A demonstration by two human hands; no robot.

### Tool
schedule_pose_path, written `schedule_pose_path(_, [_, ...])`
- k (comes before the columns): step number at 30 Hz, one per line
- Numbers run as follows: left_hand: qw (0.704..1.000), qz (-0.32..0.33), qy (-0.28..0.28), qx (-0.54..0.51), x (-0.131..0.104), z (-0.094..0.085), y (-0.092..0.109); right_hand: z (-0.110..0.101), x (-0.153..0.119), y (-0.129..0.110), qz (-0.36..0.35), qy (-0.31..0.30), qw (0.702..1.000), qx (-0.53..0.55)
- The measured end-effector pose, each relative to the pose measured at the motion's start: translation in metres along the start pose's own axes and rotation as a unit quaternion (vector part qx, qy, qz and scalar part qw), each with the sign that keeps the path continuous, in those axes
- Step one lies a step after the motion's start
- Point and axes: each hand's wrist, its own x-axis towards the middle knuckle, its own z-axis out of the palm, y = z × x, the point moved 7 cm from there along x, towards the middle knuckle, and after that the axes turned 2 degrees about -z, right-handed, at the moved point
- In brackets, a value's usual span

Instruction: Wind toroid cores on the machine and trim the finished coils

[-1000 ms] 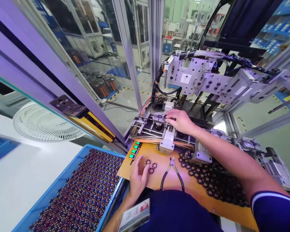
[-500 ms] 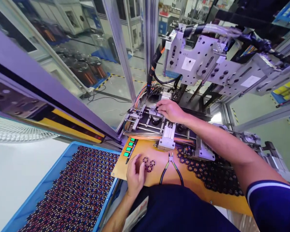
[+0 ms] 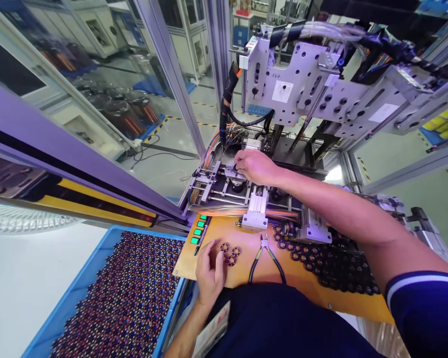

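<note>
My right hand (image 3: 256, 166) reaches over the machine's metal fixture (image 3: 234, 174), fingertips pinched together at its top. A small dark part shows under those fingertips, too hidden to name. My left hand (image 3: 210, 272) rests at the left of the orange work board (image 3: 242, 278), fingers bent and thumb apart, with nothing visible in it. Right beside its thumb lie several small wound rings (image 3: 236, 252), dark with reddish copper colouring. A pair of cutting pliers (image 3: 265, 243), with black and yellow-green handles, lies on the board, jaws pointing away from me.
Many dark round parts (image 3: 336, 268) cover the board's right side. Green square buttons (image 3: 197, 232) and a pen (image 3: 201, 238) are at its left edge. A blue tray (image 3: 70, 293) full of ring parts stands left. A large metal plate assembly (image 3: 294, 89) overhangs the fixture.
The view has shifted slightly. My right hand stays at the fixture with its fingers pinched, turned only a little. My left hand, the rings and the pliers keep their places.
</note>
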Motion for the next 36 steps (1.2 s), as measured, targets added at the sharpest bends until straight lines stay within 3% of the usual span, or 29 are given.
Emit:
schedule_pose_path(10, [1.000,0.008,0.012,0.010,0.001,-0.001,0.001,-0.001,-0.026,-0.017,-0.027,-0.002,0.999,-0.017])
schedule_pose_path(15, [0.999,0.035,0.026,0.031,-0.001,-0.004,0.010,-0.007,-0.037,-0.021,-0.022,0.060,0.998,-0.007])
schedule_pose_path(19, [0.993,0.092,0.045,0.065,0.012,-0.022,0.033,-0.051,-0.092,-0.047,0.009,0.189,0.982,-0.005])
schedule_pose_path(21, [0.986,0.136,0.039,0.085,0.035,-0.027,0.053,-0.070,-0.136,-0.074,0.007,0.247,0.969,0.009])
schedule_pose_path(23, [0.977,0.185,0.007,0.105,0.069,-0.021,0.077,-0.077,-0.179,-0.104,-0.013,0.285,0.957,0.054])
schedule_pose_path(26, [0.957,0.246,-0.070,0.139,0.124,0.007,0.112,-0.063,-0.230,-0.135,0.006,0.293,0.953,0.082])
schedule_pose_path(29, [0.935,0.280,-0.140,0.168,0.159,0.040,0.133,-0.031,-0.272,-0.144,0.076,0.291,0.949,0.099])
schedule_pose_path(32, [0.922,0.287,-0.181,0.186,0.171,0.062,0.138,0.009,-0.308,-0.143,0.155,0.264,0.947,0.101])
schedule_pose_path(36, [0.916,0.281,-0.205,0.199,0.178,0.067,0.135,0.059,-0.324,-0.134,0.236,0.223,0.942,0.083])
